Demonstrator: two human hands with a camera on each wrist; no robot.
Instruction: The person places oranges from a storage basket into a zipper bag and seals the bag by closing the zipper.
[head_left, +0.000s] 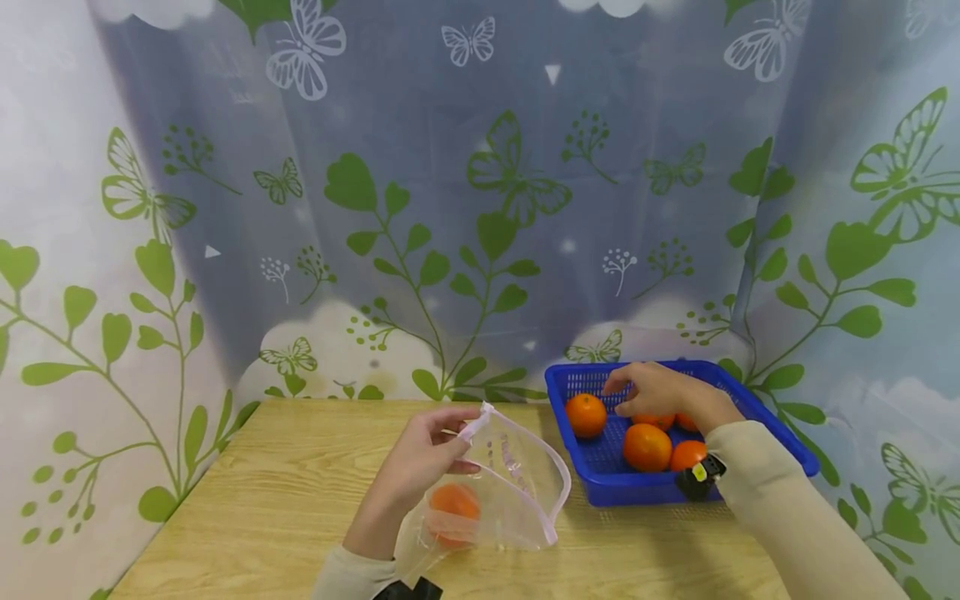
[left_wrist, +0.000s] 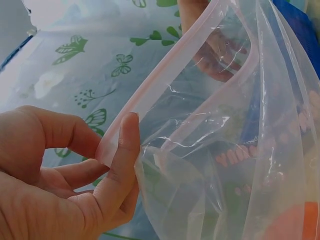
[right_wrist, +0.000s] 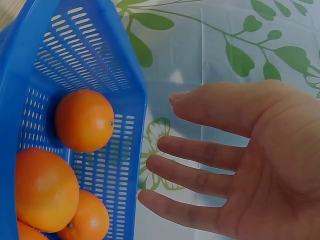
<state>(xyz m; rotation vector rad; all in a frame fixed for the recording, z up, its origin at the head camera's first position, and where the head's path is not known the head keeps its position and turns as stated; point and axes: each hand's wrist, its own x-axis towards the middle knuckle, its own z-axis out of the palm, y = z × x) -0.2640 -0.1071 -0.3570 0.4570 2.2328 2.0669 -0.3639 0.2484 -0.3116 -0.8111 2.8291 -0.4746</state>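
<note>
Clear plastic with a pale pink rim, the zip bag (head_left: pixel 517 498) hangs from the person's left hand (head_left: pixel 423 454), pinched between thumb and fingers at one end of its mouth. From where I stand, it is on the worktop (head_left: pixel 285 467), left of the blue basket (head_left: pixel 645 490), its rim just beside the basket's near left corner. One orange (head_left: pixel 453 511) sits low inside; whether the bag's bottom touches the wood I can't tell.

Over the basket, the right hand (head_left: pixel 663 396) grasps nothing, fingers loosely bent and parted. Below and around it are at least five more oranges (head_left: pixel 647 447), one apart by the left wall, the others bunched to its right.

I'd judge this as picking the next fruit for bagging. That calls for lowering the right hand around an orange while the left keeps the mouth spread.

The mouth gapes rightward, towards the basket, its long axis slanting from the left hand towards the near right; the bag's bottom points near left. The oranges, being round, show no clear long axis.
</note>
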